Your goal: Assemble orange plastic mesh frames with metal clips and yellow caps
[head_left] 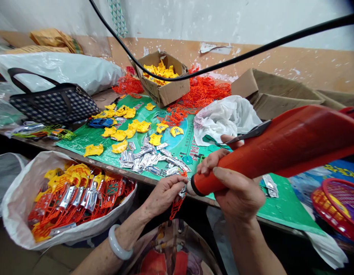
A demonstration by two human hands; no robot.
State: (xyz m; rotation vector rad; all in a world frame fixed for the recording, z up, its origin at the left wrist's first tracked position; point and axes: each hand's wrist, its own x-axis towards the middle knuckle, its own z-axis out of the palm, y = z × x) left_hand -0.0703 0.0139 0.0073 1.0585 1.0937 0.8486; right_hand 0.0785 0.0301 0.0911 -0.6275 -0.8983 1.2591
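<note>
My left hand [165, 194] is closed in a pinch on a small orange-red plastic frame [176, 207] with a silvery piece on it, just off the table's front edge. My right hand [237, 187] wraps round a red power screwdriver [251, 152], held slanting across the table. A black lever-like strip [251, 132] runs along its upper side. Its pale nose [190, 188] meets the silvery piece by my left fingertips; the exact contact is hidden. Behind my hands lie a pile of silver plates [145, 158] and several yellow plastic pieces [131, 130].
A white sack [15, 214] of assembled pieces stands at front left. Further back are a cardboard box [171, 93] of yellow parts, orange-red frames [205, 89], a white plastic bag [225, 116] and a checked bag [53, 103]. A black cable [217, 68] hangs across. Red baskets [337, 206] are at right.
</note>
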